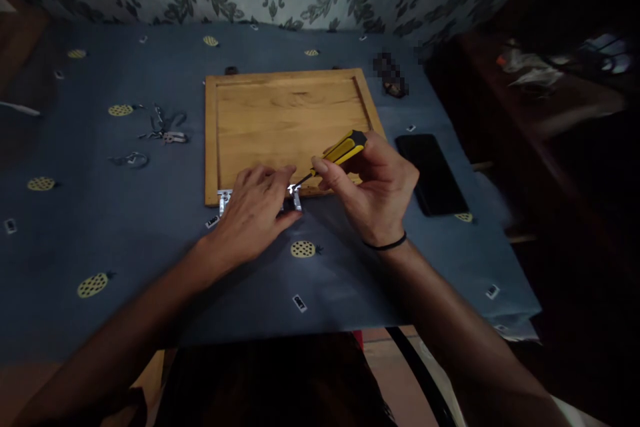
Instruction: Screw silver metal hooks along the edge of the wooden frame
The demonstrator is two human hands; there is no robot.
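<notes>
My right hand is closed around a screwdriver with a yellow and black handle. Its shaft slants down to the left, and the tip meets a shiny metal fitting on the near edge of a framed wooden panel. My left hand lies over that edge, fingers on the panel and thumb below, gripping the fitting. One end of the metal shows left of this hand; its middle is hidden underneath. Whether a screw sits at the screwdriver's tip is too small to tell.
A black phone lies right of the panel. Pliers and a small metal object lie to the left. A dark, partly pixelated item is at the back right. The blue pineapple-print cloth ends near my body.
</notes>
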